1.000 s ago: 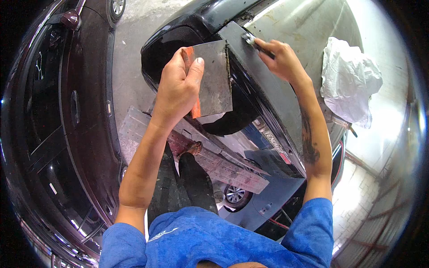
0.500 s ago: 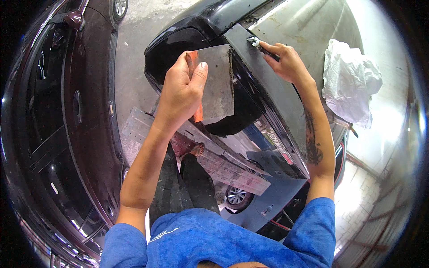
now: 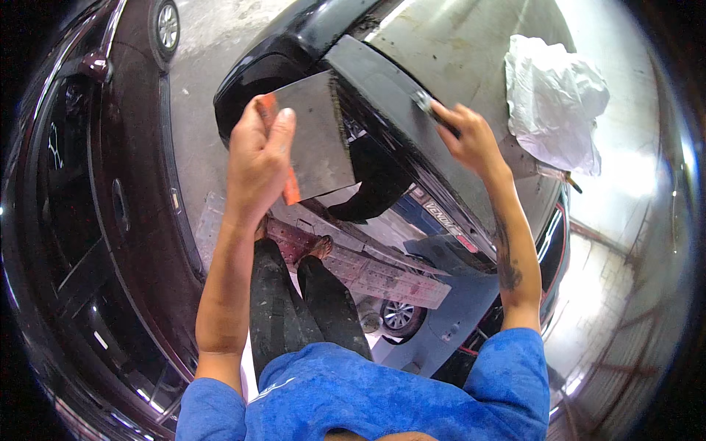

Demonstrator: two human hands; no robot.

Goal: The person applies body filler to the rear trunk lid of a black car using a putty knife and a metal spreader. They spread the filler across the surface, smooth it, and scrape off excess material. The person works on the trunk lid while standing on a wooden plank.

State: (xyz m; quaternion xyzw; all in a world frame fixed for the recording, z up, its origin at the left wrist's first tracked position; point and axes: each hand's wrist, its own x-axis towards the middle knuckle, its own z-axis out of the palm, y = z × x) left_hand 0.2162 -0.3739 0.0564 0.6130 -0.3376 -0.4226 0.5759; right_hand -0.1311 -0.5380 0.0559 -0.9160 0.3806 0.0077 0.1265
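Observation:
My left hand [image 3: 257, 154] is closed round the orange edge grip of a square, scuffed metal plate [image 3: 316, 132], held raised in front of the dark car. My right hand [image 3: 467, 136] grips a dark-handled tool with a small light head, probably a scraper [image 3: 434, 110], at a matte grey strip [image 3: 360, 62] along the edge of the car's body; whether its tip touches is blurred. Beside that strip lie glossy black bodywork [image 3: 272, 66] and a broad dull beige-grey panel [image 3: 456, 37].
A crumpled white sheet [image 3: 551, 103] lies over the panel's right side. Below me are a perforated metal step platform [image 3: 397, 287] with a bare foot on it and a wheel [image 3: 398, 314]. A maroon car [image 3: 140, 184] stands close on the left; a pale wall is at right.
My right hand with the tool has moved down along the grey strip. My left hand and plate have shifted left and slightly down. The whole view has shifted a little too.

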